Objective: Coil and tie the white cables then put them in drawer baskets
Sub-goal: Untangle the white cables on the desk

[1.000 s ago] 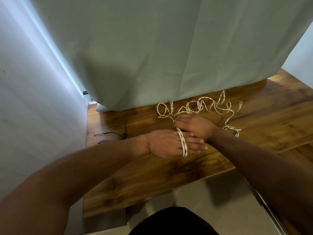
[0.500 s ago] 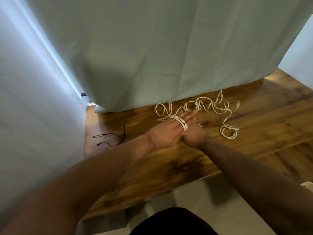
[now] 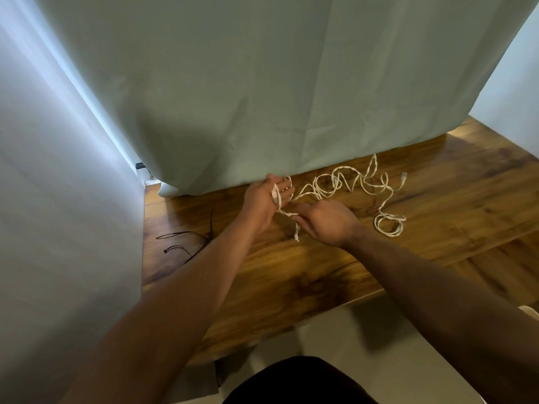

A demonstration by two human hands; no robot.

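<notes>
– White twisted cable (image 3: 338,183): where does it lie?

– On the brown wooden tabletop (image 3: 291,287), sprawled in loose bends just in front of the hem of the pale green curtain (image 3: 262,97). Its right end curls into a small coil (image 3: 389,225) farther out from the hem, and a little plug (image 3: 404,177) sits close to the hem on the same side.

– And the hands?

– The person's left hand (image 3: 264,196) reaches right up to the hem. Its fingers (image 3: 287,189) are loosely extended, with a few turns of the cable wound round them. The right hand (image 3: 326,225) hovers a short way out from the hem, just beside the left. Its fingers are curled, pinching a strand that runs from the wound turns, and a short tail of cable hangs below the pinch.

– Anything else near the curtain?

– Thin black ties (image 3: 180,243) lie on the tabletop, out from the curtain's left corner and well apart from the cable.
</notes>
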